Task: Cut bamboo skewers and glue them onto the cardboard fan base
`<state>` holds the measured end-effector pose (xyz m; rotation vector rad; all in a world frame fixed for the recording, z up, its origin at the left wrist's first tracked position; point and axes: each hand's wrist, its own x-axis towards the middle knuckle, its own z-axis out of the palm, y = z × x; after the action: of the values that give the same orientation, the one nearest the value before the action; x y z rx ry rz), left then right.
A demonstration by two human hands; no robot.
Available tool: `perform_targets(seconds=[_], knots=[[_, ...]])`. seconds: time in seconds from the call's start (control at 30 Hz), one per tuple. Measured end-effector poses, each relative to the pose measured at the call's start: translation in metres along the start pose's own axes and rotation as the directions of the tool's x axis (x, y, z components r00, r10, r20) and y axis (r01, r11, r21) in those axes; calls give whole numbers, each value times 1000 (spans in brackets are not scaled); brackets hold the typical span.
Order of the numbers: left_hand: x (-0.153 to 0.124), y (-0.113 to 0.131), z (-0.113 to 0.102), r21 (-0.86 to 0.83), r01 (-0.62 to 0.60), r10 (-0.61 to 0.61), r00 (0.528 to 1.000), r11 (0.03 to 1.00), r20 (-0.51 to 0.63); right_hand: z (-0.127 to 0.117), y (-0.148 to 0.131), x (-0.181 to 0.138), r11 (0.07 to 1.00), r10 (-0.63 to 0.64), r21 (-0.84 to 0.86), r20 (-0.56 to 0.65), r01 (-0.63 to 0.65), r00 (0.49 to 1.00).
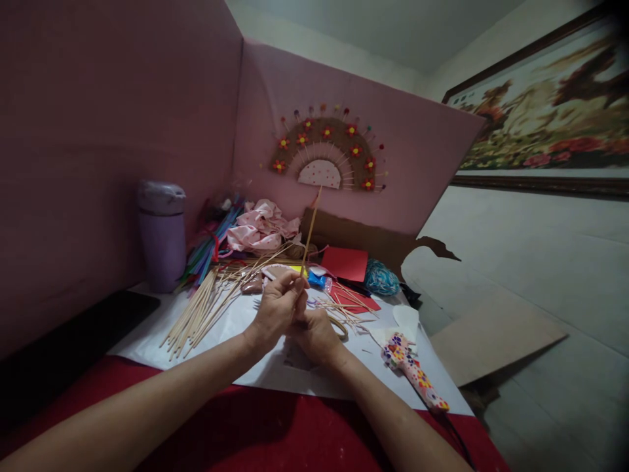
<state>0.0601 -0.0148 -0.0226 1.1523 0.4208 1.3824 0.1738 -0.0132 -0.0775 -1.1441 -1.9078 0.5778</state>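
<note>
My left hand is closed in a pinch round a thin wooden stick, held nearly upright and leaning slightly right. Just below and to the right, my right hand is closed against the left. Whatever its fingers hold, perhaps the stick's lower end, is hidden. To the left, many loose wooden sticks lie fanned out on the white sheet. Shorter sticks lie to the right, partly on red sheets. A roll of tape sits behind my right hand.
A purple tumbler stands at left beside a dark flat object. Crumpled pink fabric, blue yarn and brown cardboard lie behind. A flower-covered tool with a cord lies right. A decorated half-circle hangs on the pink panel.
</note>
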Motion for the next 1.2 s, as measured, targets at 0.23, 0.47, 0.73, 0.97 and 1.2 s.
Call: perform_targets(seconds=[0.23,0.47,0.73,0.97,1.2], knots=[[-1,-3,6,4,-54,54,998,999,-24,0,0,-1,1000,23,-3,15,-23,1000],[-5,-5,7,52,-105,109,991,993,-78,-1,-5,-1,995,-3,-95,-30,0,1000],[-5,-4,7,41,-64,66,996,997,-58,-1,-4,-2,996,-1,-94,-20,0,1000],[-5,-6,10,-37,-1,-1,999,999,-46,-4,-9,-2,986,-42,-163,15,44,999],[0,-7,6,-46,-51,49,998,998,-41,-43,-26,8,932,53,-363,179,16,982]])
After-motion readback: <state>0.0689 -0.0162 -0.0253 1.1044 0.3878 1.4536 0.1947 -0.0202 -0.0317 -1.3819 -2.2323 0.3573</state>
